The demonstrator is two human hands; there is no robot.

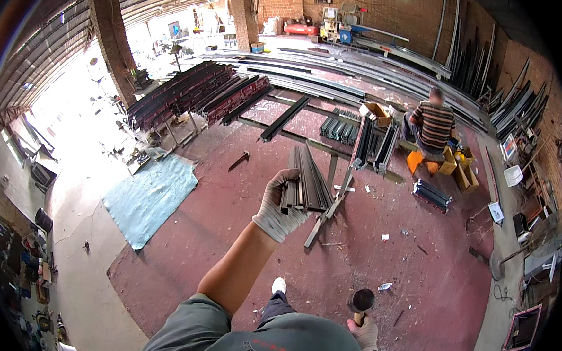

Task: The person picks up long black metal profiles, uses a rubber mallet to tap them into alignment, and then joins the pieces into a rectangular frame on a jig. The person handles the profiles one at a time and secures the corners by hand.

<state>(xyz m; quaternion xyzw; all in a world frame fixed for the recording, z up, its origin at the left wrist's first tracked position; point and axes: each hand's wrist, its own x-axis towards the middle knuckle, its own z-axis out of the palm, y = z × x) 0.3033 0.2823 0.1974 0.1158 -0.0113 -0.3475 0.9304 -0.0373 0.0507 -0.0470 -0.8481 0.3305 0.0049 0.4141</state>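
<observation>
As daylight floods a brick-walled workshop, a worker's left hand (277,211), in a pale knitted glove with darkened fingers, grips the near end of a bundle of long, dark brown, metal-looking profiles (308,180) that extends forward above a red floor (233,243). The right hand (364,333), also gloved, is closed around the light wooden handle of a black-headed mallet (362,301) held low near the body. The profiles look stiff and fairly heavy together, with smooth faces that could slide against one another and a finish that may scratch; a grasp around the whole stack, with a second hold nearer its middle, would likely steady it best. Some of the left fingers are hidden beneath the bundle, and whether the grey metal trestle (326,223) below bears any weight cannot be told. Glare washes out the upper left, and the seated co-worker's (433,124) hands are out of sight.
</observation>
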